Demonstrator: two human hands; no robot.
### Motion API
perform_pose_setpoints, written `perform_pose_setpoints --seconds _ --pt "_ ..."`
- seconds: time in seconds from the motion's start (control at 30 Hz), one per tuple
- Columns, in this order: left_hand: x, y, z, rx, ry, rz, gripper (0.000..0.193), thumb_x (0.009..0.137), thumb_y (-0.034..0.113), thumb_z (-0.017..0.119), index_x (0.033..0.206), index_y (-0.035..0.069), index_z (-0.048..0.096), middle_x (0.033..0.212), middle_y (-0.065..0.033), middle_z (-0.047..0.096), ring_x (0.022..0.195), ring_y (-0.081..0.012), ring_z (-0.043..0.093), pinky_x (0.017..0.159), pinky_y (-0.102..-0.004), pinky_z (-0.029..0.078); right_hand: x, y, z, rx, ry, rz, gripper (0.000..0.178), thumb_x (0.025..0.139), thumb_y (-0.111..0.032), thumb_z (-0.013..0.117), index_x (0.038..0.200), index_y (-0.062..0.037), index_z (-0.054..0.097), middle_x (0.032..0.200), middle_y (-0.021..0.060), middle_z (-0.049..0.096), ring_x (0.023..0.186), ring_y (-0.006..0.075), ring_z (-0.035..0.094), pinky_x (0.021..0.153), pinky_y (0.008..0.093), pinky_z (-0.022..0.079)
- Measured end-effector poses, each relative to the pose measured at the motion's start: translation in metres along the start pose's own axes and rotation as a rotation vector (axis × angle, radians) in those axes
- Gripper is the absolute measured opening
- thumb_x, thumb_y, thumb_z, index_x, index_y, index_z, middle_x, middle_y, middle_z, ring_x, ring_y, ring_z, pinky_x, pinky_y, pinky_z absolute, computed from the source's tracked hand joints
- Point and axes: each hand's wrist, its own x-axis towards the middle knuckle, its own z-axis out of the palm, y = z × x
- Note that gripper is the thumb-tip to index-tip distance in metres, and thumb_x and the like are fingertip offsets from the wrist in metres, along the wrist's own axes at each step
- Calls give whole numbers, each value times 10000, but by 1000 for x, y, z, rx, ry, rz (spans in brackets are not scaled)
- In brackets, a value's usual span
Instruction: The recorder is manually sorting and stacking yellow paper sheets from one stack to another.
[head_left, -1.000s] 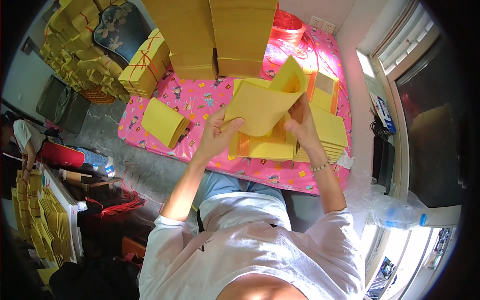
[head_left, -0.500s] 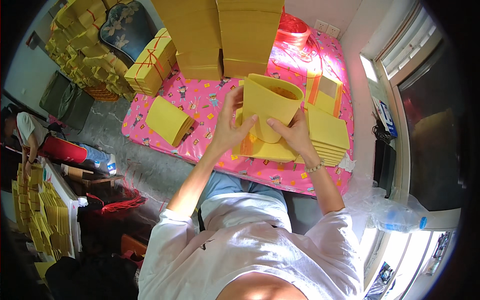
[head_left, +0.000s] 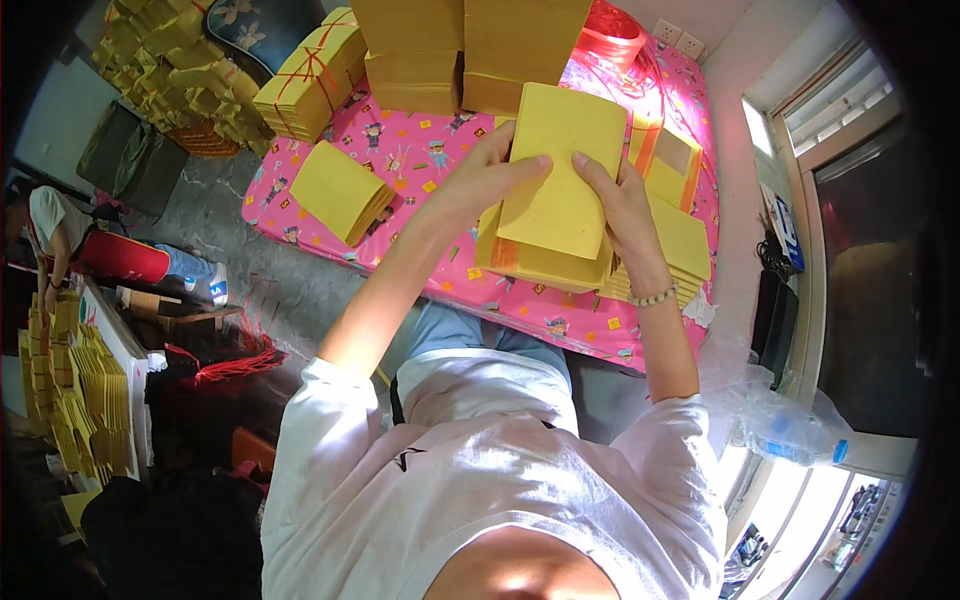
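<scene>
Over the pink patterned table cover (head_left: 410, 240), a folded yellow paper pouch (head_left: 565, 190) is held between my two hands. My left hand (head_left: 485, 190) grips its left edge with the thumb across the front. My right hand (head_left: 628, 210) wraps the right edge, its thumb also on the front face; a beaded bracelet is on that wrist. The pouch's front lies nearly flat and its mouth does not show. Just below it rests another yellow paper piece (head_left: 535, 262) with an orange strip. A stack of yellow pouches (head_left: 685, 245) sits beside my right wrist.
Tall yellow stacks (head_left: 415, 65) stand at the back. A ribbon-tied bundle (head_left: 310, 85) and a smaller stack (head_left: 340, 195) lie left, a red ribbon roll (head_left: 612, 40) far right. A co-worker (head_left: 60, 225) bends over yellow piles (head_left: 95, 390). Clear plastic (head_left: 790, 430) is at right.
The pouch's round, gaping mouth has turned out of sight, and its front now faces me, flatter. Both hands have moved slightly up and right in the picture, still gripping it.
</scene>
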Motion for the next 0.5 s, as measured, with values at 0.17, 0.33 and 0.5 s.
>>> perform_pose_setpoints --seconds 0.17,0.33,0.5 --pt "-1 2 7 44 56 -55 422 906 176 582 1277 21 452 1175 -80 584 1068 -147 565 897 -294 455 -2 0 1 106 7 98 376 889 -198 626 1161 42 530 1063 111 626 910 137 629 760 260 528" --pt "1 -4 6 35 65 -51 354 915 173 564 1224 23 479 1142 -91 593 1043 -159 576 875 -304 464 -1 3 0 150 16 125 373 889 -197 624 1159 42 530 1052 107 628 904 138 630 750 254 531" --pt "3 -9 4 27 48 -58 358 909 153 564 1222 9 469 1139 -96 590 1033 -158 578 878 -299 460 -2 9 -3 129 26 100 366 885 -184 632 1156 41 531 1056 106 629 902 137 628 750 259 528"
